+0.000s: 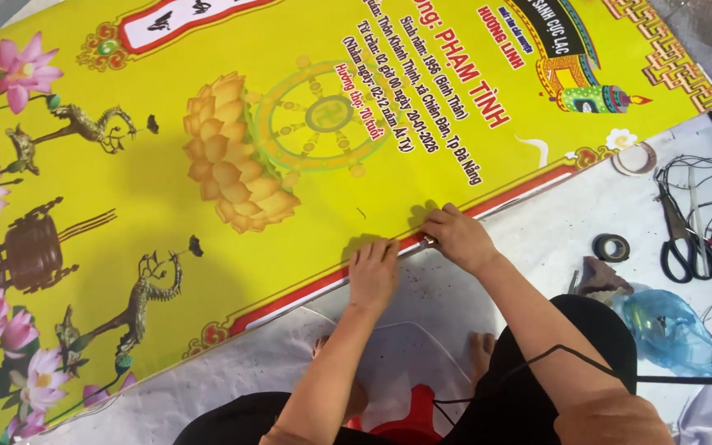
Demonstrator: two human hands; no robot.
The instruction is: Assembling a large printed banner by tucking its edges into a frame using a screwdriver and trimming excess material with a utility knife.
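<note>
My left hand [372,276] and right hand [459,239] are bare: no gloves, rings or watch that I can see. My forearms are uncovered, with no sleeve in view. I wear black trousers over both knees. A thin black cord runs across my right thigh. My bare toes show below, between my knees.

Both hands [372,276] [459,237] rest on the banner's [208,124] near edge; scissors [681,235] and tape roll [611,247] lie right.
</note>
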